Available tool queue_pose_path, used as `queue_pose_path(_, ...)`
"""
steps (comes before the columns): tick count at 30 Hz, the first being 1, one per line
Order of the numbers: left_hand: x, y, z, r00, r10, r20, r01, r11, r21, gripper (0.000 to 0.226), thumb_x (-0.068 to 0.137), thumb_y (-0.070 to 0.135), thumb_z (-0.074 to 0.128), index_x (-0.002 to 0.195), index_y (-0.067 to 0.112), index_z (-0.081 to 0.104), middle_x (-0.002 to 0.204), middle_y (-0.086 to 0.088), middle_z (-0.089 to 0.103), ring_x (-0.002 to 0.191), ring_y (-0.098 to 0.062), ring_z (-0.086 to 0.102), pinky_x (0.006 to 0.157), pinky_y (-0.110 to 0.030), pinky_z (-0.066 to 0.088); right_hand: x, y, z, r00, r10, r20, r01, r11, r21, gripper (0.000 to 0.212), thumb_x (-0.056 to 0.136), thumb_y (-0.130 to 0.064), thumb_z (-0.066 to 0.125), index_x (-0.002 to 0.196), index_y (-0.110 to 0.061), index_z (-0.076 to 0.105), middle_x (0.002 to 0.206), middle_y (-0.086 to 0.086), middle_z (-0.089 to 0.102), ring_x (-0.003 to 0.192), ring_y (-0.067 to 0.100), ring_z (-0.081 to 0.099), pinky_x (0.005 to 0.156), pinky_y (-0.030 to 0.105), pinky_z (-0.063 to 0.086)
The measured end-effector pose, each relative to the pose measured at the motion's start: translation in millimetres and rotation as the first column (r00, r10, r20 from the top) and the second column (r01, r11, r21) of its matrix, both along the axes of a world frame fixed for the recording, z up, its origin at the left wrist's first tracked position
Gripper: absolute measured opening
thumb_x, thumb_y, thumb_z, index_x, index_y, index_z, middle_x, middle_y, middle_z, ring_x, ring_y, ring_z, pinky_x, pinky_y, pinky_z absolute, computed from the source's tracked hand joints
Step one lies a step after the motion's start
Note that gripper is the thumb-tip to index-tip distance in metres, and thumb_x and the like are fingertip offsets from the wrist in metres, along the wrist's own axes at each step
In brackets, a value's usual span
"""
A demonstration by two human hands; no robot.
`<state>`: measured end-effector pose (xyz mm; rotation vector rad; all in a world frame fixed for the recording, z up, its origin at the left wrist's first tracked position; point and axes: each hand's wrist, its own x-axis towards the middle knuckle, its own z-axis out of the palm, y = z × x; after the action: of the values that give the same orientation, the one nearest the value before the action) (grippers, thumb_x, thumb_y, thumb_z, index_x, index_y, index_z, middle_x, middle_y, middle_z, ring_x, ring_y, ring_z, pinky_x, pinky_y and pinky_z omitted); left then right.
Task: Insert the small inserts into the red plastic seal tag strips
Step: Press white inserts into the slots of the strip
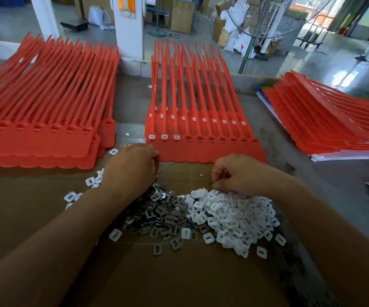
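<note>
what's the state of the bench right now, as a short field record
work strip: middle red strip, three leftmost front slots filled
white pile: white inserts on cardboard, right side
grey pile: grey metal inserts, left of the white
left hand: left hand over grey pile, fingers hidden
right hand: right hand pinching at top of white pile
other red strips: left stack, right stack

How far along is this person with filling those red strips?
On the middle red sheet, three front sockets hold white inserts; the rest of that row is empty. The sheet behind it looks filled. The left hand and right hand are on the loose insert pile. The left stack shows empty sockets.
</note>
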<state>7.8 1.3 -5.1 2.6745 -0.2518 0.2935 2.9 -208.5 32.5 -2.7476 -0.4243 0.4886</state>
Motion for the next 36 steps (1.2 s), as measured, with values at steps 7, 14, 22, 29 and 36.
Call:
queue_pose_path(7, -1.5, -0.2, 0.9, 1.0, -0.001, -0.006, 0.001, 1.0, 0.001, 0.029, 0.087, 0.009, 0.043, 0.102, 0.01, 0.068, 0.114, -0.008, 0.063, 0.102, -0.025, 0.057, 0.085, -0.034, 0.044, -5.8, -7.7, 5.3, 0.996, -0.076, -0.04, 0.081, 0.986, 0.148, 0.016, 0.087, -0.02, 0.06, 0.074, -0.026, 0.054, 0.077, -0.007, 0.059, 0.07, 0.008, 0.056, 0.061, 0.019, 0.045)
queue_pose_path(14, -2.5, 0.4, 0.9, 1.0, -0.001, -0.012, 0.001, 1.0, 0.004, 0.029, 0.087, 0.009, 0.043, 0.104, 0.011, 0.067, 0.115, -0.007, 0.063, 0.103, -0.025, 0.057, 0.086, -0.035, 0.044, -4.7, -6.4, 4.5, 0.989, -0.129, -0.075, 0.145, 0.948, 0.283, 0.012, 0.086, -0.014, 0.061, 0.08, -0.023, 0.056, 0.079, -0.002, 0.065, 0.073, 0.008, 0.061, 0.071, 0.022, 0.049)
queue_pose_path(22, -2.7, 1.6, 0.1, 1.0, -0.004, -0.014, 0.004, 1.0, -0.005, 0.03, 0.088, 0.009, 0.043, 0.105, 0.011, 0.067, 0.116, -0.007, 0.062, 0.105, -0.025, 0.057, 0.086, -0.034, 0.043, 11.2, 9.6, 2.0, 0.983, -0.164, 0.08, 0.13, 0.936, 0.328, 0.015, 0.085, -0.012, 0.063, 0.079, -0.026, 0.061, 0.079, -0.008, 0.063, 0.075, 0.003, 0.057, 0.065, 0.012, 0.044)
queue_pose_path(29, -3.9, 1.7, 2.3, 1.0, -0.01, -0.012, 0.01, 1.0, -0.022, 0.029, 0.087, 0.008, 0.043, 0.101, 0.009, 0.068, 0.113, -0.009, 0.063, 0.103, -0.025, 0.057, 0.086, -0.036, 0.046, 46.0, 22.7, -4.1, 0.944, -0.273, 0.183, 0.166, 0.877, 0.452, 0.011, 0.084, -0.007, 0.063, 0.086, -0.018, 0.064, 0.071, -0.014, 0.057, 0.068, -0.006, 0.052, 0.058, 0.003, 0.037)
queue_pose_path(36, -4.6, 1.9, 3.3, 1.0, -0.003, -0.011, 0.003, 1.0, -0.013, 0.027, 0.088, 0.012, 0.044, 0.102, 0.009, 0.067, 0.111, -0.008, 0.064, 0.102, -0.025, 0.057, 0.083, -0.036, 0.046, 74.6, 34.0, -13.3, 0.908, -0.365, 0.207, 0.237, 0.853, 0.465, 0.008, 0.084, -0.005, 0.062, 0.089, -0.008, 0.067, 0.073, -0.011, 0.055, 0.072, 0.004, 0.052, 0.063, 0.014, 0.039)
